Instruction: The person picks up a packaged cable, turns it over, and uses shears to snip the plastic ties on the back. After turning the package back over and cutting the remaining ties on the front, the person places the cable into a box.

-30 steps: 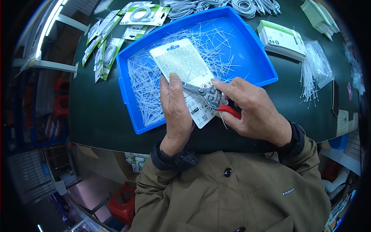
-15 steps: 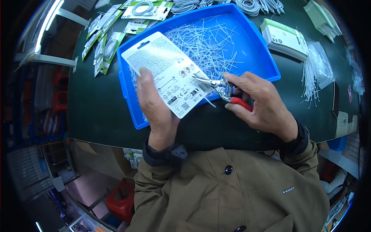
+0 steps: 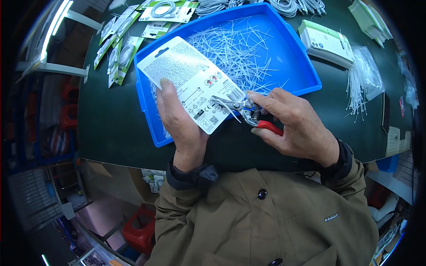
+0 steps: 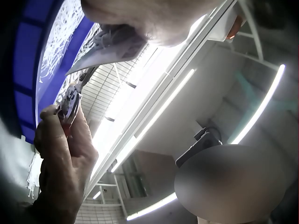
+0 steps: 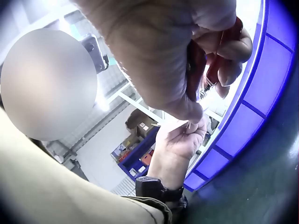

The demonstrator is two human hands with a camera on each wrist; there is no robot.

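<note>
My left hand (image 3: 179, 119) holds a white printed card (image 3: 186, 80), text side up, its thumb on the card's left edge and its other fingers hidden beneath. My right hand (image 3: 299, 124) grips red-handled cutters (image 3: 269, 127), their red handles also showing in the right wrist view within the curled fingers (image 5: 229, 51). The cutters' metal blades lie over the card's lower right part, by a thin white tie end (image 3: 233, 111) that sticks out past the card's edge. Under the card, a grey coiled cable (image 4: 112, 37) shows in the left wrist view.
A blue tray (image 3: 296, 53) with many white tie pieces (image 3: 242, 57) stands behind the hands. Packaged cables (image 3: 126, 55) lie at the left, grey cable coils (image 3: 284, 6) at the back. At the right are a card stack (image 3: 326, 44), white ties (image 3: 355, 95) and a clear bag (image 3: 368, 75).
The card has moved left and tilted further over the tray's left part. The cutters first went right, then came back left and slightly down over the card's lower part.
</note>
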